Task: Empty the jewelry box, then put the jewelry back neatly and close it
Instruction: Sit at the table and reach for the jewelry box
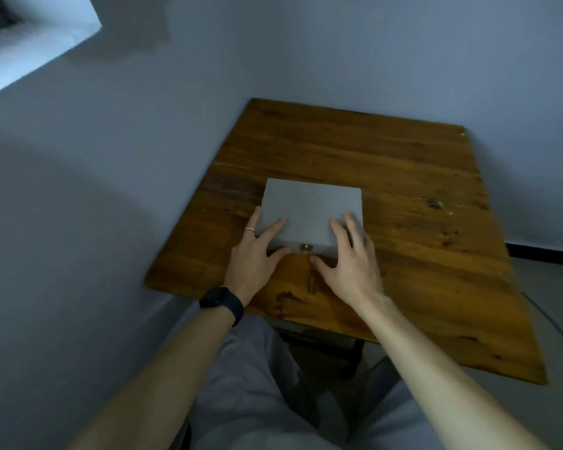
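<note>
A closed grey jewelry box sits on the wooden table, with a small brass clasp on its near face. My left hand lies at the box's near left corner, fingers straight across the lid and side, thumb at the front edge. My right hand lies at the near right corner, fingers spread on the lid, thumb just below the clasp. No jewelry is in sight.
The table stands in a corner, with a pale wall along its left and far edges. A dark knot marks the wood to the right of the box. My legs are under the near edge.
</note>
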Action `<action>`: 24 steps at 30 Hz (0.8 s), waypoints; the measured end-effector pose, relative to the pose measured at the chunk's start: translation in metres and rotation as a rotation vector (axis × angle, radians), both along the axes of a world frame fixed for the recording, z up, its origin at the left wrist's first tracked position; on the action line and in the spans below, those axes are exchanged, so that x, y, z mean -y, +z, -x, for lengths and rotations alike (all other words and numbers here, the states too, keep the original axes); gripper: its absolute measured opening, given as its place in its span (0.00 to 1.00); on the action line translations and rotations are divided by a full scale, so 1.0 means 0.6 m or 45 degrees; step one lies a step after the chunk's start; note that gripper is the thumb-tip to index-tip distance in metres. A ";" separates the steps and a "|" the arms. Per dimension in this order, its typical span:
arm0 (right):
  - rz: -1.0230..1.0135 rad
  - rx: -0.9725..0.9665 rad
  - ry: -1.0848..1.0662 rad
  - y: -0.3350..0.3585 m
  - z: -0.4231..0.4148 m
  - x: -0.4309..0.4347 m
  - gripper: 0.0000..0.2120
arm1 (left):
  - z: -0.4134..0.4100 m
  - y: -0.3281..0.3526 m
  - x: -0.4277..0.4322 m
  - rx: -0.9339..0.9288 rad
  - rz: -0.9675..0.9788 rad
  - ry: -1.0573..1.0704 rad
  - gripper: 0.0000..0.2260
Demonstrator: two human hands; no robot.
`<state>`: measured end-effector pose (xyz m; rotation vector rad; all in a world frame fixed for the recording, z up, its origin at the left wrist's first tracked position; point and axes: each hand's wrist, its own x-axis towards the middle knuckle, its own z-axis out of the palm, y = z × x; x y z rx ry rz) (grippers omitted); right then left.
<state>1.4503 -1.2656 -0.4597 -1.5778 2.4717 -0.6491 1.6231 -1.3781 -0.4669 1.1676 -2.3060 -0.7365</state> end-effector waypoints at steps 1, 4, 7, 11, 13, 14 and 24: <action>0.013 -0.009 -0.018 -0.001 -0.003 -0.003 0.39 | -0.002 0.001 -0.004 0.004 0.005 -0.003 0.26; 0.049 -0.022 -0.071 -0.002 -0.016 -0.010 0.37 | -0.007 0.002 -0.011 0.004 -0.007 -0.015 0.26; 0.096 -0.053 -0.096 -0.006 -0.022 -0.013 0.36 | -0.009 -0.002 -0.011 -0.004 0.033 -0.024 0.26; 0.137 -0.073 -0.102 -0.018 -0.021 -0.012 0.36 | -0.008 -0.014 -0.014 -0.008 0.086 -0.002 0.25; 0.168 -0.079 -0.094 -0.025 -0.020 -0.012 0.36 | -0.008 -0.022 -0.015 -0.019 0.193 -0.019 0.25; 0.182 -0.084 -0.089 -0.027 -0.019 -0.012 0.36 | -0.009 -0.027 -0.014 -0.026 0.260 -0.039 0.25; 0.251 -0.038 -0.113 -0.040 -0.014 -0.011 0.37 | -0.008 -0.035 -0.011 -0.032 0.307 -0.070 0.26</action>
